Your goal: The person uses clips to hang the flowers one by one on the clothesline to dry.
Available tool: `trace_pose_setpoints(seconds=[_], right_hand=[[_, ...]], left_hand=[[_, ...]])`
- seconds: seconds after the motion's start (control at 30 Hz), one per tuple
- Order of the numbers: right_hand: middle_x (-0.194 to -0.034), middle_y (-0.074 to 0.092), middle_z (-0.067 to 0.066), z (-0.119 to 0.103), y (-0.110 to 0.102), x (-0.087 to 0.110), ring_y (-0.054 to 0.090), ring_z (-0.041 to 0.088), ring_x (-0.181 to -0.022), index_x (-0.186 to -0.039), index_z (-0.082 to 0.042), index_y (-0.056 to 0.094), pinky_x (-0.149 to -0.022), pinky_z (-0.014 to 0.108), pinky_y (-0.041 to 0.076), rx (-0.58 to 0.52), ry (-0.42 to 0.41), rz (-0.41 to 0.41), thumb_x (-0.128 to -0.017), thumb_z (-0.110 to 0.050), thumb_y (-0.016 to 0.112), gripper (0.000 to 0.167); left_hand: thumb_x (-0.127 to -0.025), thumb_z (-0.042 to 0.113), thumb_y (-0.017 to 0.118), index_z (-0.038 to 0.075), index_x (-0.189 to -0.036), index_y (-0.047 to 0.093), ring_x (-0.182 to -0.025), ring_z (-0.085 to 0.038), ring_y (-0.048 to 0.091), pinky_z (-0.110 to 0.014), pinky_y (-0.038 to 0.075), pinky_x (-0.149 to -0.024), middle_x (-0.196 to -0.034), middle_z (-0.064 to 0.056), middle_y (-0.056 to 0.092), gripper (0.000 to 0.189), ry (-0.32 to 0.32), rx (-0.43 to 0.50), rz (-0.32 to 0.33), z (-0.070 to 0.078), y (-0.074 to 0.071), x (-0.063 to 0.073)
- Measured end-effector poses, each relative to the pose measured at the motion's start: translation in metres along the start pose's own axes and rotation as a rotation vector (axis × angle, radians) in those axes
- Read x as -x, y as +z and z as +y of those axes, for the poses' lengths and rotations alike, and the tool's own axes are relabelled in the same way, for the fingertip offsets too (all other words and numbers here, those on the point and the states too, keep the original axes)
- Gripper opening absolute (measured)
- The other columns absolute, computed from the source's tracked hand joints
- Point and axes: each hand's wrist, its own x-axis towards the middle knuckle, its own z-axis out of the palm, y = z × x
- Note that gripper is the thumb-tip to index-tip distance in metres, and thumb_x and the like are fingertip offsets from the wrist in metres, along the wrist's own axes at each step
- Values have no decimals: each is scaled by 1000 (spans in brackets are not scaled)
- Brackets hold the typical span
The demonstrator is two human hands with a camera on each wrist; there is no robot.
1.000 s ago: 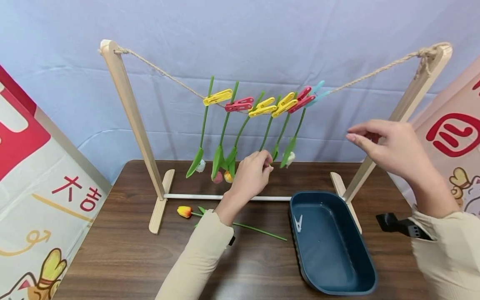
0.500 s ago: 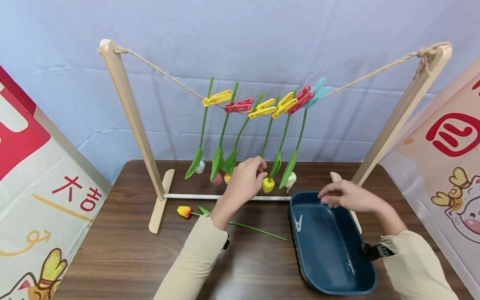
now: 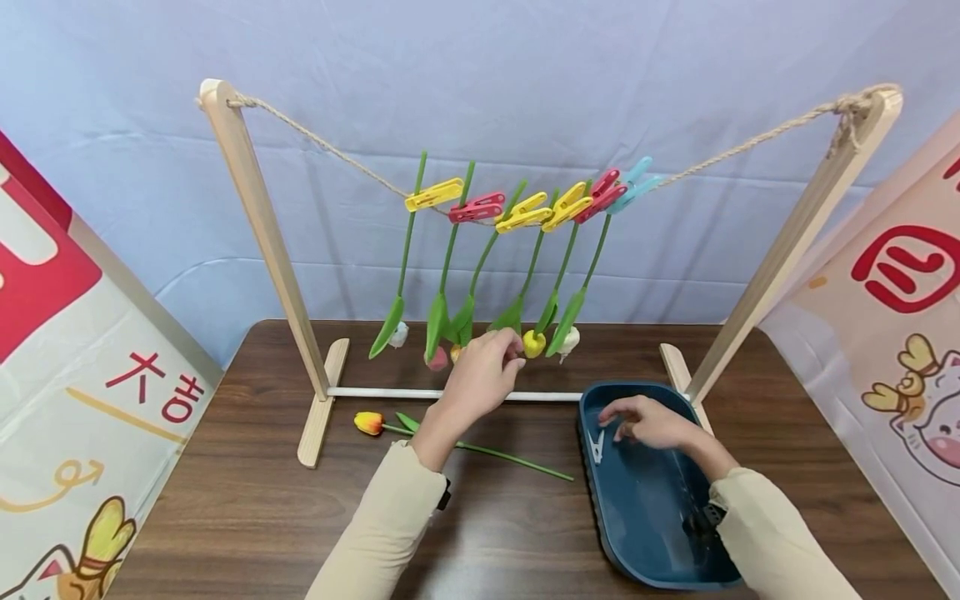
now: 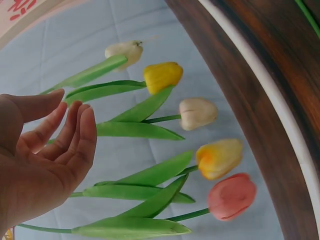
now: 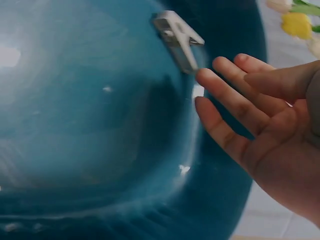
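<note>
My left hand [image 3: 483,373] is in front of the hanging tulips, fingers loosely bent with nothing between them. Beyond its fingertips in the left wrist view are a yellow tulip [image 4: 165,76], a white tulip [image 4: 198,113], a yellow-orange tulip [image 4: 219,159] and a pink tulip [image 4: 232,196], heads down. Over the dark blue basin [image 3: 645,525] my right hand [image 3: 651,422] reaches with relaxed fingers. A white clothespin [image 3: 596,447] lies in the basin by its left wall. In the right wrist view the fingertips are close beside that clothespin [image 5: 179,40].
A twine line [image 3: 322,143] runs between two wooden posts [image 3: 262,225]. Yellow, red and blue clothespins [image 3: 522,212] grip stems and line. A red-yellow tulip [image 3: 368,423] lies on the brown table [image 3: 247,492]. A white rod [image 3: 397,393] joins the stand's feet.
My right hand has come down and left from beside the right post into the basin, close to the white clothespin. My left hand has drawn slightly down and left. The hanging tulips have swung.
</note>
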Motion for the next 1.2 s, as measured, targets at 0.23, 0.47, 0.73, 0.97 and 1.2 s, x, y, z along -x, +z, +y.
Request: trace_pose_setpoints(seconds=[0.23,0.47,0.73,0.97,1.2], right_hand=[[-108,55,24,9,9,-3,58,31,-85,-112,12,55,-56,30,42,45,32,8,-81,18,34,37],[-102,57,22,7,11,-2,56,30,-81,-107,13,57,-58,30,45,77,7,9,-77,19,35,37],[-92,60,18,7,12,2,56,26,-77,-102,14,59,-60,28,45,72,7,13,-74,19,37,35],[-90,62,17,7,8,9,60,30,-80,-100,15,60,-69,40,49,19,65,53,-74,19,36,35],[-95,62,22,-6,-11,19,60,33,-85,-103,18,57,-73,40,49,0,34,159,-80,18,33,33]], left_hand=[[-84,8,65,6,-90,61,-72,-16,55,-30,45,-67,-81,-3,59,8,-23,15,-36,-6,2,3],[-85,10,64,4,-91,61,-71,-15,53,-29,43,-65,-79,-2,56,9,-51,14,-71,-9,3,6],[-85,11,64,7,-88,61,-71,-15,54,-28,43,-63,-77,0,56,6,-55,-4,-66,-12,5,8],[-85,10,64,6,-89,62,-71,-15,54,-30,44,-67,-77,0,57,6,-48,6,-77,-14,6,9],[-85,10,64,5,-88,61,-68,-14,52,-30,43,-63,-73,1,53,7,-29,-5,-96,-18,8,12]])
